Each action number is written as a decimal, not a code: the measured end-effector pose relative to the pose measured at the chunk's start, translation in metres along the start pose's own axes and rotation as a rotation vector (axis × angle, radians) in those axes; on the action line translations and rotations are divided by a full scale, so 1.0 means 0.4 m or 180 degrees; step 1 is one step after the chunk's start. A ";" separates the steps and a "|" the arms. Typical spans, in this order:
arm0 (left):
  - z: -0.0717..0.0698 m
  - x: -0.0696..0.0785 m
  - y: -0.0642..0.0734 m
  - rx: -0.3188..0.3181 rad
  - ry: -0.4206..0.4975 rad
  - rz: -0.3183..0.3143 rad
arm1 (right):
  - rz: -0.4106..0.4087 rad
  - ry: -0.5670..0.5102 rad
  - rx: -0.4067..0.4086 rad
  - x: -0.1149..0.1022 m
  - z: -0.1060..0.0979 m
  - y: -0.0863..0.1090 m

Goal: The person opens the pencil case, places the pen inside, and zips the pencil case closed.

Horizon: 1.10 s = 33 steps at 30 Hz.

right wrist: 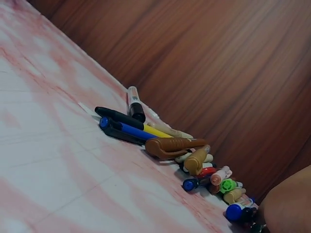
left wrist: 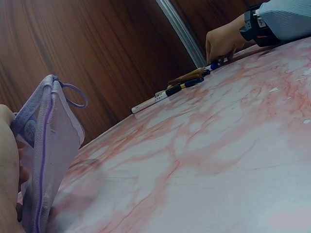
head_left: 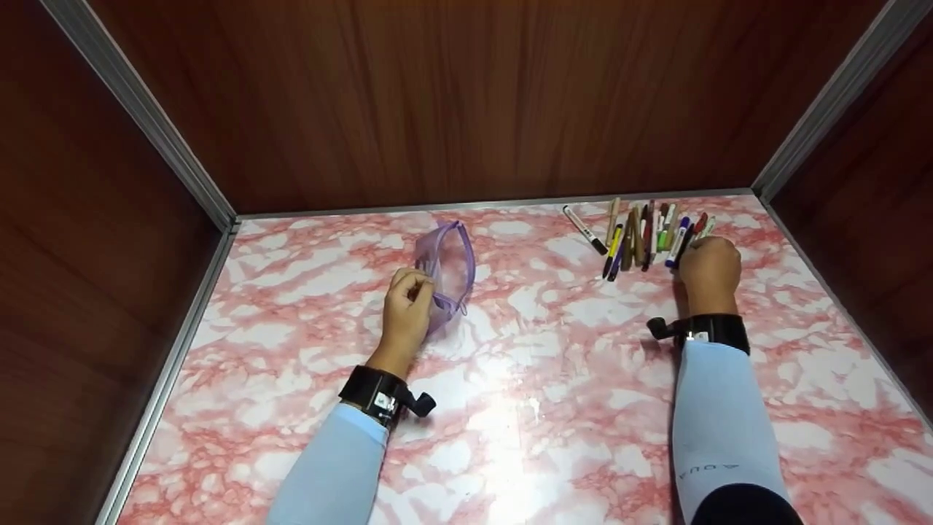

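A purple see-through zip pouch (head_left: 453,266) stands on the table left of centre, its zipped mouth spread apart. My left hand (head_left: 410,300) grips the pouch by its near left side; in the left wrist view the fingers are partly behind the mesh wall (left wrist: 53,145). My right hand (head_left: 711,268) is lowered over the right end of a loose pile of pens and markers (head_left: 638,237), fingers bent downward. A blue-capped white marker (head_left: 678,242) lies just left of it, and a green-and-white marker (head_left: 705,227) shows beyond the knuckles. The right fingertips are hidden, so I cannot tell what they hold.
A white marker with a black cap (head_left: 584,230) lies at the pile's left, beside a yellow-and-black pen (head_left: 613,251). Brown wood panels (head_left: 496,102) wall the marbled red-and-white table (head_left: 539,350) at the back and both sides.
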<state>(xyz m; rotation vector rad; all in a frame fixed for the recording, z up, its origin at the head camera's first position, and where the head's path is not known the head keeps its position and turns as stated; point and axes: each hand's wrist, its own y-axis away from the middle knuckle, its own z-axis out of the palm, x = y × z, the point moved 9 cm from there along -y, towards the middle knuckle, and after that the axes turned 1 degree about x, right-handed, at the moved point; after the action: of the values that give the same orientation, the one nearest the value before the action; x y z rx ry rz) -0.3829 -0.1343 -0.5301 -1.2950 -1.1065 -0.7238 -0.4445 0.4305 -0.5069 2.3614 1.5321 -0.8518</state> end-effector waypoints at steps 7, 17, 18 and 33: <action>-0.001 0.004 0.001 0.0001 -0.0003 0.0032 | 0.0095 -0.0008 -0.0156 0.012 0.007 -0.003; -0.002 -0.002 0.002 -0.0018 0.0001 -0.0056 | 0.0147 -0.0111 -0.0115 0.018 0.000 -0.003; -0.002 -0.002 0.002 -0.0015 -0.0001 -0.0052 | 0.0179 -0.0144 -0.0087 0.021 -0.002 -0.003; -0.004 0.002 0.000 0.0009 -0.0067 0.0031 | 0.0182 0.0047 -0.0135 0.027 -0.006 -0.005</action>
<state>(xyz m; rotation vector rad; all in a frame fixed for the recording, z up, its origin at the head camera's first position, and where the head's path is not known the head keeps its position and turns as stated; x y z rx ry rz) -0.3822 -0.1357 -0.5291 -1.3073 -1.1171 -0.7026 -0.4423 0.4408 -0.5107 2.3743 1.4655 -0.7834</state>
